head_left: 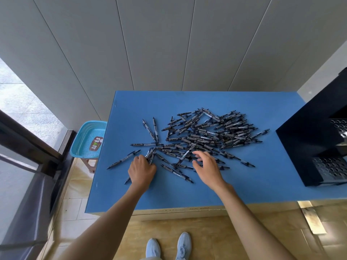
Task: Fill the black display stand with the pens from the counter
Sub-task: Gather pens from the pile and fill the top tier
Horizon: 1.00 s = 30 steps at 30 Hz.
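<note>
- Landmark: the loose heap of dark grey and black click pens (210,132), spread over the middle of the blue counter top (262,181).
- Left hand (142,170), at the heap's near-left edge: fingers curled round a small bundle of pens (151,156), tips fanning out past the knuckles. Judgement: it's the collecting hand, so each trip to the stand carries several pens.
- Right hand (205,167), over the heap's near edge: fingers spread and relaxed, nothing gripped. Likely feeding singles to the left.
- Black perforated-metal display stand (315,147), well right of the heap at the counter's right edge. Holes visible; whether any are filled, can't tell.
- Turquoise plastic mesh basket (88,139), left of the heap, off the counter on a stool.
- Progress: early; most pens are unsorted on the counter.
</note>
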{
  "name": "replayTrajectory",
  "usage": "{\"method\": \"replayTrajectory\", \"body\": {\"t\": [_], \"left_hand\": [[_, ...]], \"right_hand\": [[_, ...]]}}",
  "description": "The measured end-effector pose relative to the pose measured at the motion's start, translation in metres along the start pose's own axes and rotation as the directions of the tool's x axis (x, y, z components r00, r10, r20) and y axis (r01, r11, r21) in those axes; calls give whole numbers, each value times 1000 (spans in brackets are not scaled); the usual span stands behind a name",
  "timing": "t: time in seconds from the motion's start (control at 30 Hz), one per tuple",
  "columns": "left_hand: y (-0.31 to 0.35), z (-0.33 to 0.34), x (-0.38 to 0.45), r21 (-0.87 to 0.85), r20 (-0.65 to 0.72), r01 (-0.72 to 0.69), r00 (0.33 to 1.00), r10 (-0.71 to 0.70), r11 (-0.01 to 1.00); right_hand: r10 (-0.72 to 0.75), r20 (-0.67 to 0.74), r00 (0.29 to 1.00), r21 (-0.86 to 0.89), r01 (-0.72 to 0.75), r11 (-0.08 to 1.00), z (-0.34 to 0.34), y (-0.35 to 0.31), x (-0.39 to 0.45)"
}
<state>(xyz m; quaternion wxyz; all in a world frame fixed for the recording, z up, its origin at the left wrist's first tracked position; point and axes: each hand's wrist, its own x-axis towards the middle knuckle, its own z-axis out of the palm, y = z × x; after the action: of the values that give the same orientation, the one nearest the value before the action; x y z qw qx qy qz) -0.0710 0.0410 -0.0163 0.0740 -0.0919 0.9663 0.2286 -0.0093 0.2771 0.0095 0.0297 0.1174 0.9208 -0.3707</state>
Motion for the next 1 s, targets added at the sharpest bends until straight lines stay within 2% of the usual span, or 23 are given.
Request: {"method": "replayTrajectory", "body": {"t": [0.13,0.27,0.33,0.4,0.47,0.5,0.67,0.8,0.9,1.0], "left_hand": [[-3,6,-7,-67,-147,-50,988,40,997],[11,-11,2,-350,-268,-99,963,1,932],[20,-23,6,-538,-301,-105,951,-73,836],[26,-30,12,-725,-283,-151,955,-91,672],[25,-31,19,-831,-241,-169,968,-69,530],[21,-28,22,-849,-214,-156,975,-59,504],[-9,-1,31,-845,-59,-11,996,-73,534],[-13,-5,43,-797,-39,23,995,-89,604],[-13,-9,42,-724,-26,-8,1000,-16,690],[-10,-17,38,-745,0,-2,1000,2,667]], "right_hand": [[-19,-40,999,38,21,999,9,-11,-2],[-12,-64,998,93,18,996,13,-18,1],[-3,-66,998,114,11,993,15,-19,3],[10,-77,997,117,-1,993,17,-18,5],[15,-93,996,111,-5,994,19,-14,5],[18,-101,995,107,-7,994,20,-12,4],[49,-119,992,80,-40,996,21,-4,-7],[66,-133,989,66,-58,996,17,-2,-16],[81,-142,986,63,-73,995,12,-4,-22],[92,-167,982,75,-81,994,5,-6,-29]]}}
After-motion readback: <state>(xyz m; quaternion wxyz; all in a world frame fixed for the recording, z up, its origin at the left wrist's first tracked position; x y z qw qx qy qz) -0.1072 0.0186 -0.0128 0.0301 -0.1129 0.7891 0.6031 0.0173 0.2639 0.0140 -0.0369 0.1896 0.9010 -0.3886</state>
